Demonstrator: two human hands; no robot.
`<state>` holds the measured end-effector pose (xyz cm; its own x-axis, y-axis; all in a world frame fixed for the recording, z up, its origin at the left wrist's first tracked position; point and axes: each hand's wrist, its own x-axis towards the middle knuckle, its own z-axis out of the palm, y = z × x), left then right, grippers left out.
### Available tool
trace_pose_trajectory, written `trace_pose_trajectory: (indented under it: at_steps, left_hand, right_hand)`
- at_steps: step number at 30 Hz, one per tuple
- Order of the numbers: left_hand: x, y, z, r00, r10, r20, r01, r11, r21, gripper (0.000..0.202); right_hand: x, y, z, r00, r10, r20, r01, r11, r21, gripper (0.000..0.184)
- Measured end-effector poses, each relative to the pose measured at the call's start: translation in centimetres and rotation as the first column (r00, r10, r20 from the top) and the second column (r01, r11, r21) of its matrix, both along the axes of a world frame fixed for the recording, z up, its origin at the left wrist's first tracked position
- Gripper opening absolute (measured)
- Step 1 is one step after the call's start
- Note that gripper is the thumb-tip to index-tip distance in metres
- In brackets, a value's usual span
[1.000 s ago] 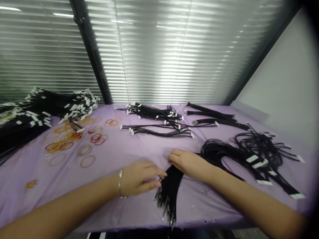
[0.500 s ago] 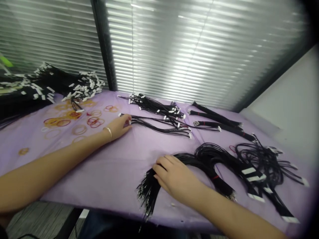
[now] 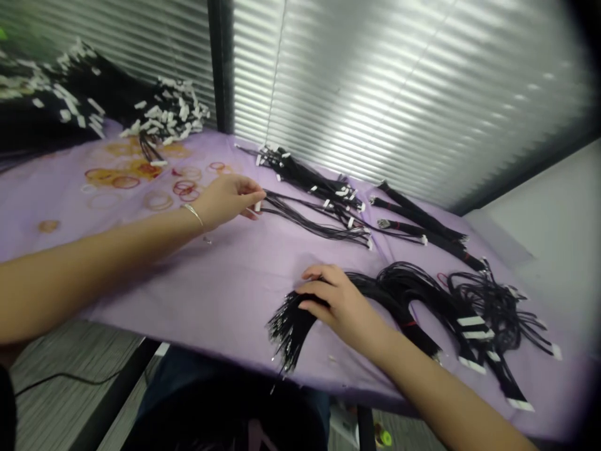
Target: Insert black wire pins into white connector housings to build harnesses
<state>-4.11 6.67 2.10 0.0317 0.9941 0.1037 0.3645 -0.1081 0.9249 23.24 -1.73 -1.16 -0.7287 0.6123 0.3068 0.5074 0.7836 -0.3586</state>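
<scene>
On the purple cloth, the left hand pinches the white-plugged end of the thin wires between thumb and fingertips. The right hand lies with bent fingers on the black wire bundle near the front edge; whether it closes round the bundle cannot be told. Beside this bundle to the right lie coiled wires with white labels. Tied bundles lie behind them. Rubber bands are scattered at the left, near a heap of wires with white plugs. Closed blinds and a dark post stand behind the table.
</scene>
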Motion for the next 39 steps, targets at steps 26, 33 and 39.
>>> trace_pose_trajectory:
  at_steps: [26,33,39]
  left_hand:
    - [4.9,-5.6,-1.4,0.839,-0.049,0.542,0.311,0.860,-0.404,0.017]
    - [5.5,-7.3,-1.7,0.834,-0.119,0.538,0.440,0.733,-0.519,0.018]
    - [5.3,-7.0,-2.2,0.794,-0.139,0.592,0.479,0.744,-0.467,0.008]
  right_hand:
    - [0.4,0.2,2.4,0.997,0.006,0.072,0.013,0.962,-0.271,0.006]
    - [0.5,-0.4,2.7,0.996,-0.076,-0.052,0.065,0.981,-0.183,0.002]
    - [0.5,-0.5,2.9,0.992,0.033,-0.123,-0.041,0.997,-0.059,0.008]
